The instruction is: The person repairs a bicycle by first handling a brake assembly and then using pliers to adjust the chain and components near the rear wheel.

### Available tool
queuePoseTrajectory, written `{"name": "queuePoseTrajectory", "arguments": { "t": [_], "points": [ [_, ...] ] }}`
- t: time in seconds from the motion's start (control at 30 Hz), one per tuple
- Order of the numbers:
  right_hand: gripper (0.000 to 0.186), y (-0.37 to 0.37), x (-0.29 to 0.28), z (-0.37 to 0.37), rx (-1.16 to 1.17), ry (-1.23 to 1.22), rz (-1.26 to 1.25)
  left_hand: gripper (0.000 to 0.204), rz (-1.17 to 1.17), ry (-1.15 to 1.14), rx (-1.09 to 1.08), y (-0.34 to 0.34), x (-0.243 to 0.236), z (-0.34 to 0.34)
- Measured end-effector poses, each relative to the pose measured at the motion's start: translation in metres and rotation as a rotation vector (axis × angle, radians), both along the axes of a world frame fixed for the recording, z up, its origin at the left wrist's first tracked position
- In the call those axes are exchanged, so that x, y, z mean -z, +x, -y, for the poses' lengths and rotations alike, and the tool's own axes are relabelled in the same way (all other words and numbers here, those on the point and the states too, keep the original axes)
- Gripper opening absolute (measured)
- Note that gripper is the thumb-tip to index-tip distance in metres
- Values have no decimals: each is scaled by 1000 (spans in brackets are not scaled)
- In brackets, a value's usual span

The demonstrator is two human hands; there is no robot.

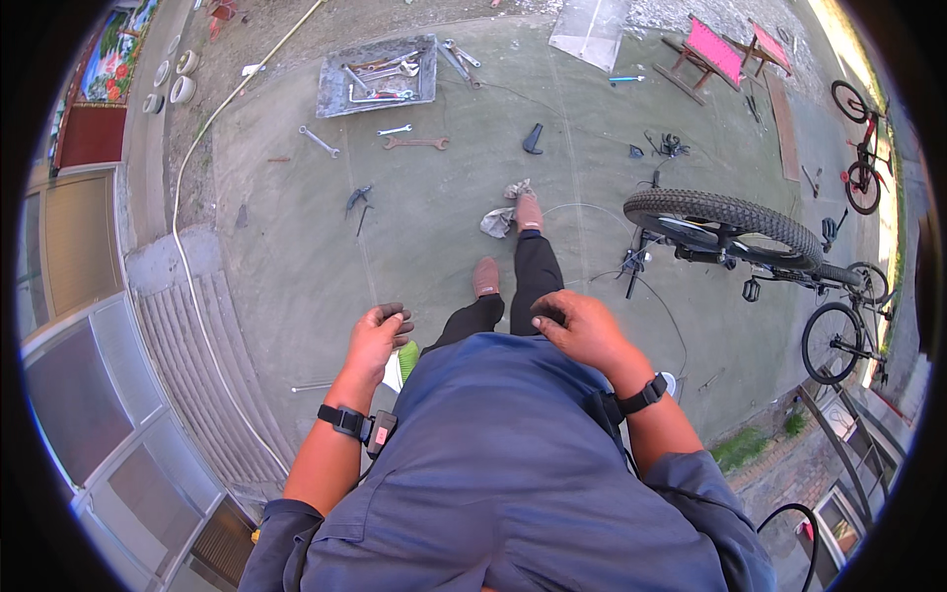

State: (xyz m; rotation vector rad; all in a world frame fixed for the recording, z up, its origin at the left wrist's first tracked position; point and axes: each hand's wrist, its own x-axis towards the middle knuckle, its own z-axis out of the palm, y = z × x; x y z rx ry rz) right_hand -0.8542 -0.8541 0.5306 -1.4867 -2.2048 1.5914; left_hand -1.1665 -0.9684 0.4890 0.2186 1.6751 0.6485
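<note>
In the head view, a greenish-grey, scuffed ground covering (296,217) spreads across an outdoor yard, with ridged grey steps (197,345) and framed panels (79,395) along the left and a pale hose (190,148) curving from far to near. The left hand (380,340) hangs at the person's left side, its darkened fingers loosely bent and released, just beside a bright green ribbed object (407,359). The right hand (582,326) is near the right thigh, its fingers slack, curled and released, though its palm is hidden. To its right, well apart, is a bicycle wheel (725,222) with a black, knobbly tyre, round and tilted toward the view. Farther off, a grey rectangular tray (429,79) holds metal wrenches. On the ground nearer than it lie a shiny combination wrench (319,141) and a rusty brown double-ended wrench (416,143); to their right lies a smooth, tapered black saddle (533,139). Crumpled whitish plastic (497,222) lies by the right shoe (529,211). Far right, a stool (714,49) has a pink top and wooden legs.
</note>
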Motion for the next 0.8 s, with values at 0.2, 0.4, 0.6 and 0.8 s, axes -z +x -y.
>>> {"name": "queuePoseTrajectory", "arguments": {
  "t": [0.2,0.4,0.6,0.8],
  "points": [
    [20,-3,11,-23,25,-36,-58,37,10,-33,0,-1,5,-30],
    [20,2,23,-45,87,-30,-55,39,9,-41,102,-2,12,-68],
    [22,4,26,-73,218,-106,-72,38,-31,-66,238,-8,20,-134],
    [21,22,40,-106,444,-122,-84,36,-21,-42,395,6,15,-235]
  ]
}}
